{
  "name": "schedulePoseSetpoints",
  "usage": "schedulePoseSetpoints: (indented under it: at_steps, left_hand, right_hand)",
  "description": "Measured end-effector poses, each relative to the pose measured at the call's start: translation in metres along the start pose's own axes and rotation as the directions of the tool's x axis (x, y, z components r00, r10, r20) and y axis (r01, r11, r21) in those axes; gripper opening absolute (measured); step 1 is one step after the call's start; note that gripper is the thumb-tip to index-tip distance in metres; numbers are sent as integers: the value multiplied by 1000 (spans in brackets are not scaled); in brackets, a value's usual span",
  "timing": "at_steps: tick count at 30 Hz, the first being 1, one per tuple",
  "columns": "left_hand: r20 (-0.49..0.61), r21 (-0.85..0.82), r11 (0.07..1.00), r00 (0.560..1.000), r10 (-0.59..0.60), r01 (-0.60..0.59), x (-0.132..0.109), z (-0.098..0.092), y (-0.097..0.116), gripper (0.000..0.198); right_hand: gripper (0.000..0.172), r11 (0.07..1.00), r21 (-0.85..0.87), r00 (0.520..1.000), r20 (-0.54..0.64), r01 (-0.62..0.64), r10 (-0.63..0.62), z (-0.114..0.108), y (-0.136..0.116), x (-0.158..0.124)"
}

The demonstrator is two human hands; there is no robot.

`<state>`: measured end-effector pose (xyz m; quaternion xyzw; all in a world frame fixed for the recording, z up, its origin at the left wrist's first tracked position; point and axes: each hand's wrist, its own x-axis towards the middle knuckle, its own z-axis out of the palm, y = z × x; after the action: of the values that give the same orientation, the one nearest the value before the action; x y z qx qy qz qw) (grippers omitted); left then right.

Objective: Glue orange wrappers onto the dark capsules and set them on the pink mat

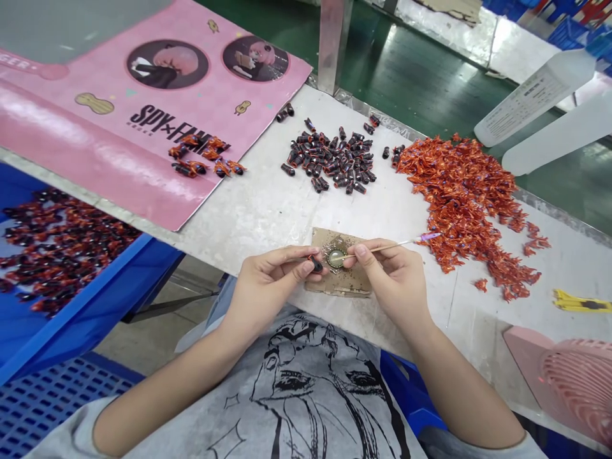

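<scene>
My left hand [275,280] pinches a small black plastic part [314,263] between thumb and fingertips. In my right hand [389,274] is a thin stick [396,245], held like a pencil, with a purple piece at its far end. The stick's near tip is over a small round cap of liquid [336,257], close to the black part; whether it touches the liquid I cannot tell. That cap rests on a stained cardboard piece [335,287]. Beyond my hands lie a cluster of black parts [335,156] and a heap of orange spiky pieces [463,191].
Several joined orange-and-black pieces [205,153] lie on a pink printed sheet [191,197] at the left. A blue bin [143,255] below holds many more. White bottles [535,99], yellow-handled cutters [581,302] and a pink fan [574,382] stand or lie at the right.
</scene>
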<state>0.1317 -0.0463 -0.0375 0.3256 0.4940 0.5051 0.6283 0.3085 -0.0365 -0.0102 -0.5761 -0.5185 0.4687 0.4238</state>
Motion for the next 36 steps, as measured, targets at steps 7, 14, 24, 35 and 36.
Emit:
schedulePoseSetpoints:
  at_steps: [7, 14, 24, 35, 36]
  left_hand:
    - [-30, 22, 1000, 999, -13, 13, -2, 4, 5, 25]
    - [-37, 43, 999, 999, -14, 16, -4, 6, 6, 25]
    - [-4, 67, 997, 1000, 29, -29, -4, 4, 7, 14]
    - [-2, 6, 1000, 1000, -2, 2, -3, 2, 9, 18]
    - [-3, 8, 1000, 1000, -8, 8, -4, 2, 10, 18]
  right_hand:
    - [28, 991, -15, 990, 55, 129, -128, 1, -8, -6]
    - [17, 971, -38, 969, 76, 238, -234, 4, -7, -7]
    - [18, 856, -119, 856, 204, 504, -475, 3, -4, -6]
    - [19, 813, -384, 899, 166, 438, -406, -6, 3, 1]
    - [19, 782, -430, 891, 172, 452, -420, -6, 6, 2]
